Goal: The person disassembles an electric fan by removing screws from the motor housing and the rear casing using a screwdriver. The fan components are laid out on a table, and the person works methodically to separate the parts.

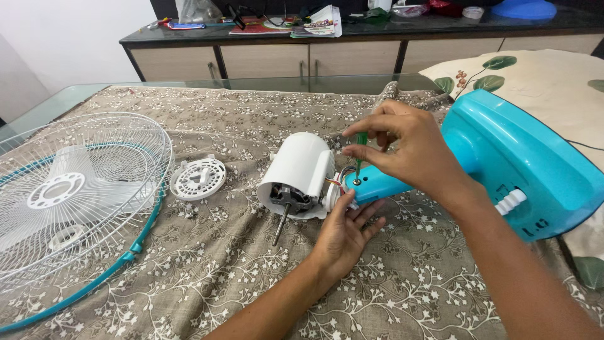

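A white fan motor housing (301, 169) lies on its side on the cloth, its metal shaft (280, 225) pointing toward me. It joins a turquoise neck (377, 183) that runs to the turquoise fan base (525, 160) at the right. My right hand (408, 146) pinches a small green-handled screwdriver (359, 153), held upright with its tip on a screw on the neck. My left hand (346, 232) cups the underside of the neck just below the joint, steadying it.
White wire fan guards with a turquoise rim (75, 201) lie at the left. A round white plastic cap (198, 178) rests between them and the motor. A floral cloth (207, 271) covers the glass table. A dark cabinet (302, 56) with papers stands behind.
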